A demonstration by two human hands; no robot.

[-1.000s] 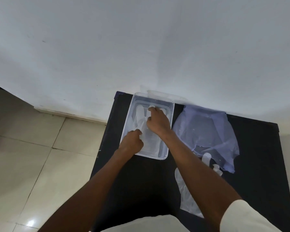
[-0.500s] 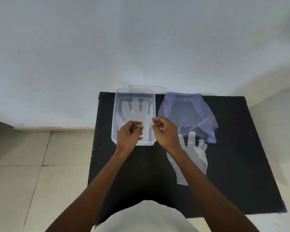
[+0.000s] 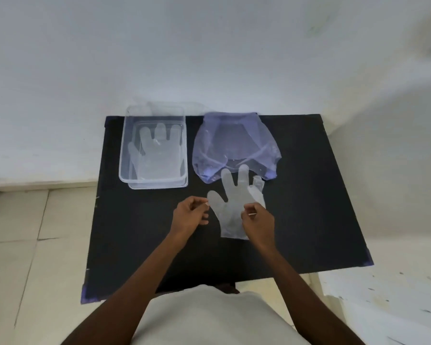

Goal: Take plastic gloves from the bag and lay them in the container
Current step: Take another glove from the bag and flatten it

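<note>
A clear plastic glove (image 3: 230, 207) lies flat on the black table (image 3: 309, 195), fingers pointing away from me, just in front of the bluish translucent bag (image 3: 234, 143). My left hand (image 3: 190, 216) is at the glove's thumb, with its thumb and forefinger pinched together at the edge. My right hand (image 3: 258, 219) rests over the glove's right side and cuff, fingertips pinched too. Whether either hand grips the film is unclear. The clear rectangular container (image 3: 125, 150) stands at the back left, with flat gloves (image 3: 157, 155) lying inside it.
The table's back edge meets a white wall. A tiled floor (image 3: 23, 232) lies to the left and a white surface (image 3: 383, 307) to the near right. Bare black tabletop extends to the right of the bag.
Both hands have left the container and come back and to the right, onto the glove lying on the table. The view has also swung right and pulled back.
</note>
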